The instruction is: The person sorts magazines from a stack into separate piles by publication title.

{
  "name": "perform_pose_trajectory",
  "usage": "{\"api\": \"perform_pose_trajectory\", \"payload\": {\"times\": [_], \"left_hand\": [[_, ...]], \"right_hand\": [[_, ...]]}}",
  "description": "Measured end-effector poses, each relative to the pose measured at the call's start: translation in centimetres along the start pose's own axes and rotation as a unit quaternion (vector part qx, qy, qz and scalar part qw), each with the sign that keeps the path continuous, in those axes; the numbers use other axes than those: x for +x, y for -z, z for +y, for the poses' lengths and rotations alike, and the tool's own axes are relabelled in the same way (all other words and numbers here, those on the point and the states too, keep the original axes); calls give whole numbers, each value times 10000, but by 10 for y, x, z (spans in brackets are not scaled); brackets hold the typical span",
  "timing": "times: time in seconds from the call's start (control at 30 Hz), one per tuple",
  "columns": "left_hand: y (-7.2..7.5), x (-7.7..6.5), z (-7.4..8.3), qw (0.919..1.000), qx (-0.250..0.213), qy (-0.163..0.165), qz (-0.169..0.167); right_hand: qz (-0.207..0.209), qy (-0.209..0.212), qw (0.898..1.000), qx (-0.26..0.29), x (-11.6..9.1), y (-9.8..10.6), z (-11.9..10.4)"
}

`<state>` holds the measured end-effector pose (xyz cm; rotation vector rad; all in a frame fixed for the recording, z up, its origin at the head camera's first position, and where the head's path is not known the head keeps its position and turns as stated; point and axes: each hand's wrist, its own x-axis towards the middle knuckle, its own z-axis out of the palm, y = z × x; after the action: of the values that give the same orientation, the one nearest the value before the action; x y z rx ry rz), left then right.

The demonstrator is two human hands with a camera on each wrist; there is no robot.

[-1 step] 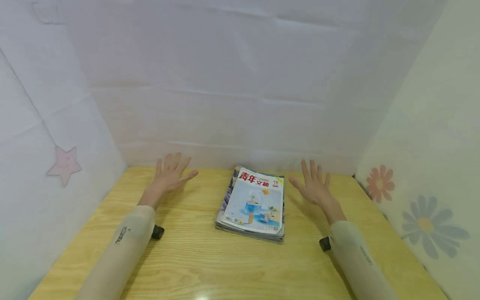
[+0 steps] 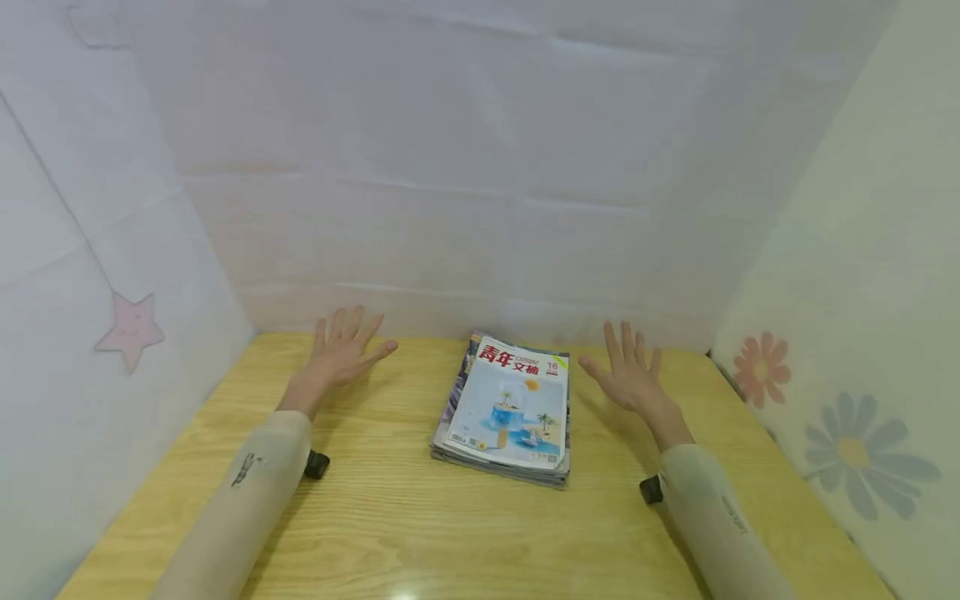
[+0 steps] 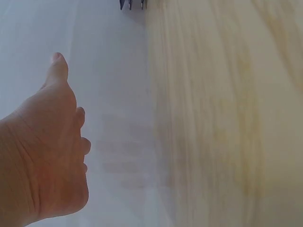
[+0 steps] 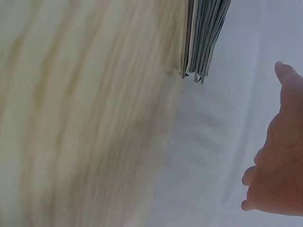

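Observation:
A stack of magazines (image 2: 510,408) lies on the wooden table, its top cover white and blue with red Chinese characters. To the left of the stack, apart from it, my left hand (image 2: 337,358) is held with its fingers spread and nothing in it. My right hand (image 2: 628,375) is on the other side, nearer to the stack, also with spread fingers and holding nothing. In the right wrist view the layered page edges of the magazines (image 4: 201,42) show beyond the right hand (image 4: 277,156). The left wrist view shows the left hand (image 3: 49,151) with its thumb up.
The light wood table (image 2: 420,533) runs up to a white cloth backdrop (image 2: 480,208). A pink star (image 2: 131,332) decorates the left side sheet. On the right sheet are a red flower (image 2: 761,369) and a grey-blue flower (image 2: 855,452). Small black devices sit at both wrists.

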<state>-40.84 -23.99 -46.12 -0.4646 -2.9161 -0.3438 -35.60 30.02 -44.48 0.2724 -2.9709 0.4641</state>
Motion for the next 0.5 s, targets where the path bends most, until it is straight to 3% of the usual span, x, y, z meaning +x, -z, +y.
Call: {"api": "perform_pose_trajectory", "payload": {"times": [0.2,0.27,0.33,0.43,0.5], "left_hand": [[0,-3,9,10000,-20,-42,11],[2,-3,15,9996,-246,-155,19],[6,-3,22,9964,-798,-274,-21],[13,-7,32,9821,-1804,-525,-163],[17,-11,40,9730,-2201,-664,-199]], "right_hand": [[-199,91,9990,391,-7,5,-10],[-215,165,9976,636,-7,9,-17],[-220,240,9954,896,-7,13,-28],[-271,331,9917,1212,-9,17,-46],[-407,406,9858,1575,-10,17,-58]]}}
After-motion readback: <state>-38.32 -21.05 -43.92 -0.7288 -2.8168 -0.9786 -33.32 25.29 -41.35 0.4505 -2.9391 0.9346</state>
